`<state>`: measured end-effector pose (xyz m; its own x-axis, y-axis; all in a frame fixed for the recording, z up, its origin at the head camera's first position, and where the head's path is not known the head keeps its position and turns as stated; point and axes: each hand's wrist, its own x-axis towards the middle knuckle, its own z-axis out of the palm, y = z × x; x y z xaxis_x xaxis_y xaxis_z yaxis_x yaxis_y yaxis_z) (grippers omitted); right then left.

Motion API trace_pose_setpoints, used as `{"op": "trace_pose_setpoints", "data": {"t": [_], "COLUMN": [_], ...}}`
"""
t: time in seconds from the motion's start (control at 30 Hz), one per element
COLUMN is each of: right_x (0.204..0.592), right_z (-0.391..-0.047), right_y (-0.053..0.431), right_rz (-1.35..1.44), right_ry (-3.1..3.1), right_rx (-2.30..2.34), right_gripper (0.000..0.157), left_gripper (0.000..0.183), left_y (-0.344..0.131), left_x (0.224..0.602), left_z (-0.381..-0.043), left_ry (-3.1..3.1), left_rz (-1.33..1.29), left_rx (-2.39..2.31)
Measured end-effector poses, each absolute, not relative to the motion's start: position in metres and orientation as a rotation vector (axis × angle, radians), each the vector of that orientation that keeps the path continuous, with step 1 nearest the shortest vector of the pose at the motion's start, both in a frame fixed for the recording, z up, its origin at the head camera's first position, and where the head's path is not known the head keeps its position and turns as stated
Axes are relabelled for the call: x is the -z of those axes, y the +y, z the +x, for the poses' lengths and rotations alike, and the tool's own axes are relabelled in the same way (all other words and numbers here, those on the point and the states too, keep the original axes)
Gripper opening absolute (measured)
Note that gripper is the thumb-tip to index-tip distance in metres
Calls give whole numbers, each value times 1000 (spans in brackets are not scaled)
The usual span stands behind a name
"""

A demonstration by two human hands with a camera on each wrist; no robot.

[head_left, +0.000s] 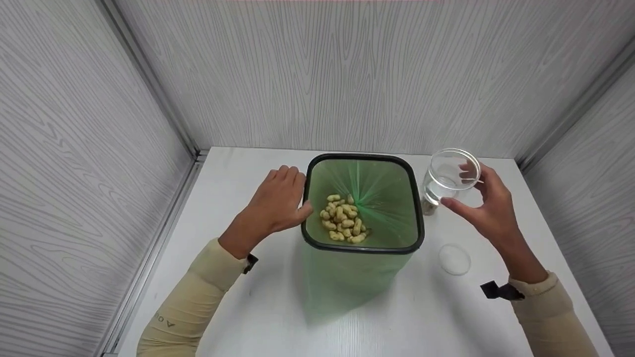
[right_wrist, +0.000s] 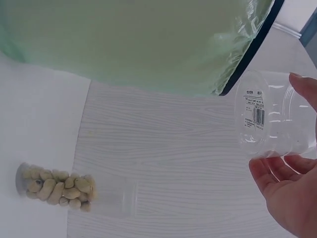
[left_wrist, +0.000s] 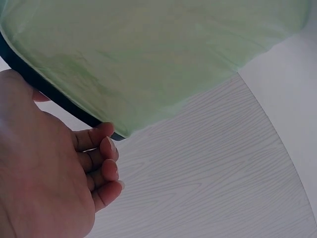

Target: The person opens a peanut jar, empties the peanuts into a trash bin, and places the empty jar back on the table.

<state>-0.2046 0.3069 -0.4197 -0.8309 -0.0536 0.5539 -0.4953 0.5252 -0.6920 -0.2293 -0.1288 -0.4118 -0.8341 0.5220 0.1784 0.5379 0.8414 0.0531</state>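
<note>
A green bin with a black rim stands mid-table, and a pile of unshelled peanuts lies inside. My left hand grips the rim at its left side, thumb over the edge; in the left wrist view its fingertips are curled by the rim. To the bin's right, my right hand holds a clear plastic jar between thumb and fingers, its open mouth tilted toward the head camera. No peanuts show in this jar, and a label is on its base.
A second clear jar, partly filled with peanuts, stands on the table right of the bin, mostly hidden in the head view. Nearer the front lies a clear round lid. Grey wood-grain panels enclose the white table at the back and sides.
</note>
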Motion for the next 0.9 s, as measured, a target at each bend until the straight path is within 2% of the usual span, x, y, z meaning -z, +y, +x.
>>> {"op": "trace_pose_setpoints", "data": {"t": [0.37, 0.6, 0.9], "right_x": [443, 454, 470], "right_z": [-214, -216, -219], "right_y": [330, 339, 353], "right_rz": [370, 340, 295], "right_ry": [-2337, -2344, -2361], "right_rx": [-1222, -1218, -1268], "right_gripper": [87, 83, 80], "left_gripper": [44, 38, 43], "left_y": [-130, -131, -130], "left_x": [414, 414, 414], "left_z": [-230, -230, -231], "left_ry": [-2866, -2863, -2884], "left_rz": [-824, -847, -824], "left_rx": [151, 183, 202]}}
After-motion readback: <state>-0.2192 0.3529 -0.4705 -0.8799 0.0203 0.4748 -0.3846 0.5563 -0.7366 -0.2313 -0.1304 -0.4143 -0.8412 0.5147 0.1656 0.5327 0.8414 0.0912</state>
